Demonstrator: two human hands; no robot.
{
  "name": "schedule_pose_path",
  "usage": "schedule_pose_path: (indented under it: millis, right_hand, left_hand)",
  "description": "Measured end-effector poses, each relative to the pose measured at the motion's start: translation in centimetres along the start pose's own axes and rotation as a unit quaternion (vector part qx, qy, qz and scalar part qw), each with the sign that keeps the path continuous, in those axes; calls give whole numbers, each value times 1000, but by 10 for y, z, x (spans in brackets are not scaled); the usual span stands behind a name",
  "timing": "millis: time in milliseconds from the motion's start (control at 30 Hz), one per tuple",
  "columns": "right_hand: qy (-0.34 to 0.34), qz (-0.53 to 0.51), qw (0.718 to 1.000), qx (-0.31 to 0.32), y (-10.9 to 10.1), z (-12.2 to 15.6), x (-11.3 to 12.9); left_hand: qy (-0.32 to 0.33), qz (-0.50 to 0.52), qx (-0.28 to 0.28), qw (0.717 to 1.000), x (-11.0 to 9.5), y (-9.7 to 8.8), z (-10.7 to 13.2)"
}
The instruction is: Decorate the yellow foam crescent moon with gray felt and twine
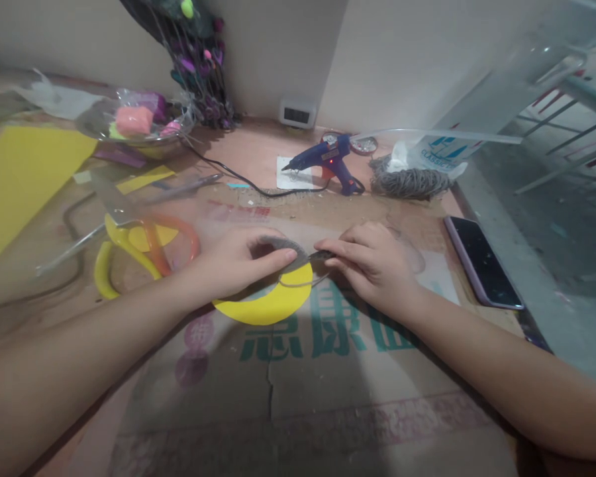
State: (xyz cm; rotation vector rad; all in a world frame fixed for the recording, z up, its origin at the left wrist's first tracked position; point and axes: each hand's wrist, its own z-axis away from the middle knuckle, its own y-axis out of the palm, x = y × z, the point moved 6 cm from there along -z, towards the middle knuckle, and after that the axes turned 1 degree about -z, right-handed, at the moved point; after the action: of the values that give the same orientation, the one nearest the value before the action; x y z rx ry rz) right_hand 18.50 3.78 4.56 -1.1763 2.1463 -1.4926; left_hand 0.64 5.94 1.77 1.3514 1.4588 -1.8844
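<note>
My left hand (243, 262) is closed on a yellow paper ring (263, 310), thumb on top. The ring's upper part is wrapped in grey yarn (281, 246); its lower curve is bare yellow. Close by on the right, my right hand (372, 258) pinches a dark grey bunch (322, 255), apparently yarn, between thumb and fingers. A thin strand (298, 285) loops from the ring across the yellow part towards these fingers. My left fingers are partly hidden behind the ring.
Orange-and-yellow-handled scissors (151, 245) lie left of my hands. Behind stands a blue glue gun (322, 157) with a red light and trailing cord. Grey yarn (410, 182) and a phone (481, 262) are at the right, yellow sheet (30, 179) and bowl (136, 136) at the left.
</note>
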Motion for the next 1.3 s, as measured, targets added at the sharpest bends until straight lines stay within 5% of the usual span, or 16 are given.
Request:
schedule_pose_path:
  millis: [1300]
  right_hand:
    - [-43,16,999,-19,-1,0,2]
  left_hand:
    - [-18,64,40,997,2,5,0]
